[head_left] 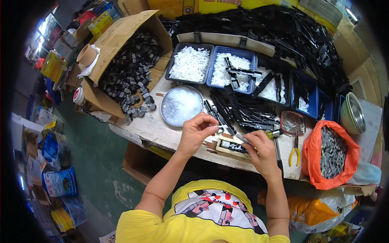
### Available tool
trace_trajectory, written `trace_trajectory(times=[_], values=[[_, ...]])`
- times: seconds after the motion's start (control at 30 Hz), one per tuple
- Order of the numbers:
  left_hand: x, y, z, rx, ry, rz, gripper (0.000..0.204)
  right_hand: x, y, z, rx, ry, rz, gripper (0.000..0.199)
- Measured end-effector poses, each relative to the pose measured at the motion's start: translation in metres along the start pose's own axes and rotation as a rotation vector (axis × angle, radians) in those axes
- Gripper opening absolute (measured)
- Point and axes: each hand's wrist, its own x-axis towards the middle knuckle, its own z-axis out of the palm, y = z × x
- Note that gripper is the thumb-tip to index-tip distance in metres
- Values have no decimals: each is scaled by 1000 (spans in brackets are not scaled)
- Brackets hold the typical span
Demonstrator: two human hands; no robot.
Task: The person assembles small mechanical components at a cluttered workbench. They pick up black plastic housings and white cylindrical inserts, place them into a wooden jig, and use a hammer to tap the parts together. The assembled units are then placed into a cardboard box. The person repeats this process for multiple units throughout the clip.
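Two pinching grips: left hand [197,128] on a small pale part [214,128], right hand [259,149] on a screwdriver [272,134].

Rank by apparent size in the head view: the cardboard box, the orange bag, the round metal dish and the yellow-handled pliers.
1. Cardboard box, clearly largest.
2. Orange bag.
3. Round metal dish, somewhat smaller than the bag; the bag sits nearer the bending rim, so this gap is unsure.
4. Pliers, smallest.
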Motion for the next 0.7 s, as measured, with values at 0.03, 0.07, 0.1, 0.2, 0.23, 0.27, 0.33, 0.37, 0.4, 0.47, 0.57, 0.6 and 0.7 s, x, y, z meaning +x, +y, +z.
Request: trace_trajectory(times=[0.03, 0.07, 0.1, 0.2, 0.23, 0.27, 0.33, 0.37, 0.4, 0.47, 0.57, 0.6, 0.7], values=[[-1, -2, 5, 27, -17, 16, 11, 0, 0, 2, 6, 0, 5, 20], [-2, -4, 9, 54, -33, 32, 11, 0, 1, 3, 13, -2, 9, 21], [-3, -6, 11, 97, -52, 74, 11, 0, 1, 3, 22, -7, 11, 21], [-5, -6, 18, 140, -83, 108, 12, 0, 1, 1, 50, 11, 29, 20], [-6, -5, 21, 154, -88, 111, 13, -1, 1, 1, 48, 10, 33, 20], [-6, -5, 22, 167, -89, 121, 13, -1, 2, 0, 47, 9, 37, 20], [-8, -6, 24, 194, -89, 139, 13, -2, 3, 0, 46, 0, 40, 20], [-8, -6, 25, 222, -92, 151, 13, -3, 3, -1, 45, -7, 39, 20], [-8, -4, 26, 252, -94, 163, 13, -3, 4, -1, 45, -15, 38, 21], [-8, -1, 28, 300, -115, 194, 13, -3, 5, -3, 41, -28, 25, 21], [-4, 1, 27, 324, -190, 256, 12, -5, 8, -7, 84, -58, 35, 21], [-2, 0, 25, 314, -227, 279, 12, -6, 10, -9, 107, -70, 42, 21], [1, -1, 26, 337, -336, 333, 13, -9, 16, -15, 253, -154, 138, 21]])
